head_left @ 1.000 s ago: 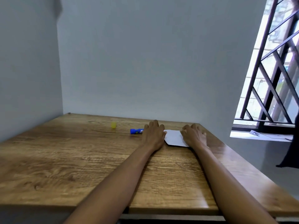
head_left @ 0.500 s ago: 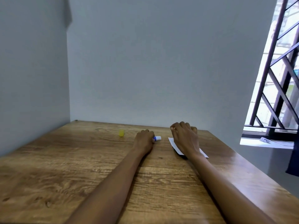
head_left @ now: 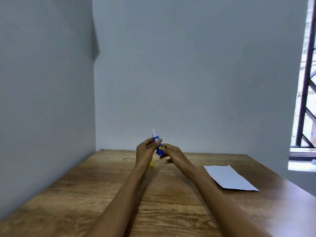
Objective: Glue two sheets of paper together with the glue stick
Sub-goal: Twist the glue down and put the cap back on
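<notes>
**Two hands hold the glue stick up over the table**

The left hand [head_left: 145,152] is lifted off the table, with its arm stretched out long in front. Its fingers and thumb are curled around the top half of the glue stick [head_left: 157,144] and pinch it. The right hand [head_left: 173,155] is up too, just beside the left one. Its thumb and first fingers pinch the bottom end of the glue stick, and its other fingers hang loose below.

The glue stick is blue. It stands almost straight up between the two hands, leaning a little. Its white tip pokes out above the left hand's fingers and has no cap on it.

A small yellow cap [head_left: 151,163] lies on the wooden table [head_left: 102,194], right under the left wrist. The wrist hides part of it.

The white paper [head_left: 229,177] lies flat on the table, well off to the right of both hands. No hand touches it. I cannot tell if it is one sheet or two.

Behind the table are plain grey walls [head_left: 188,74]. A window with dark bars [head_left: 306,82] is at the far right.
</notes>
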The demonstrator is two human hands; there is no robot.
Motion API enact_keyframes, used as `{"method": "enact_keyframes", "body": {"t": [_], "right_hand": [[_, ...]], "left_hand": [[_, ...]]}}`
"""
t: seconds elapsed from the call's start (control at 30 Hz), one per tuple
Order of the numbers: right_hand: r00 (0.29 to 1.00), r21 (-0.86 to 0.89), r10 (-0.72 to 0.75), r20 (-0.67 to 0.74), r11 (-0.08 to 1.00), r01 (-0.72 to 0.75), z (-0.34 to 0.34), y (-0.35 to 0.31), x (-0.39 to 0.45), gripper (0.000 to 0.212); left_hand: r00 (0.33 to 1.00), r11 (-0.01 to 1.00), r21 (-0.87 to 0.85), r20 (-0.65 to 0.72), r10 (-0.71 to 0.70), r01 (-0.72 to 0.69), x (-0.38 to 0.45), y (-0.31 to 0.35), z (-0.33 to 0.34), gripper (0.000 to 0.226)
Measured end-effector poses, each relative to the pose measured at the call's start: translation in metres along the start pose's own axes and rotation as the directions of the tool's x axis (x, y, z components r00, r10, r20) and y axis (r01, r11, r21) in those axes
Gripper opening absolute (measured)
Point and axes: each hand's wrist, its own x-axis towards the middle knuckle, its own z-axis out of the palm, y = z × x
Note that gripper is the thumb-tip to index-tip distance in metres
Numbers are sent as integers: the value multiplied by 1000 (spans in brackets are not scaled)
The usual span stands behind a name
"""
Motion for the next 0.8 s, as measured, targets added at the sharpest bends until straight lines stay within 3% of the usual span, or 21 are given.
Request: {"method": "enact_keyframes", "body": {"t": [0.47, 0.53, 0.7, 0.8], "right_hand": [[977, 209, 26, 211, 975, -71, 13, 18, -20, 39], [981, 237, 13, 195, 970, -60, 11, 17, -19, 39], [999, 60, -54, 7, 997, 54, 7, 17, -15, 13], [996, 9, -38, -79, 999, 38, 8, 20, -12, 25]], "left_hand": [[981, 997, -24, 181, -64, 70, -1, -3, -17, 20], [977, 995, -58, 204, -67, 81, -4, 0, -18, 19], [984, 999, -45, 177, -13, 21, -7, 1, -14, 16], [986, 999, -41, 166, -16, 23, -8, -2, -10, 17]]}}
